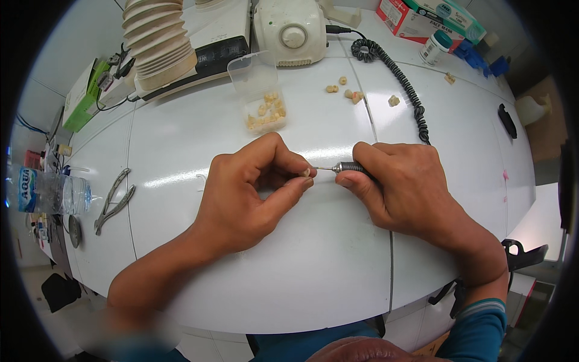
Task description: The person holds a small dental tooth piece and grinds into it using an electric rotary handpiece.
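My left hand (pixel 253 190) pinches a small cream tooth-shaped piece (pixel 306 172) between thumb and fingertips over the white table (pixel 313 265). My right hand (pixel 401 187) grips a grey rotary handpiece (pixel 351 167) like a pen. Its thin bur tip points left and touches the small piece. A black coiled cord (pixel 403 81) runs from the handpiece back to a cream motor unit (pixel 291 30) at the far edge.
An open clear plastic box (pixel 263 99) holds several cream tooth pieces; more lie loose (pixel 353 93) beyond my hands. Metal pliers (pixel 113 202) and a plastic water bottle (pixel 51 190) sit at left. A ribbed suction hose (pixel 157 39), cardboard boxes (pixel 422 18) and a small jar (pixel 435 47) line the back.
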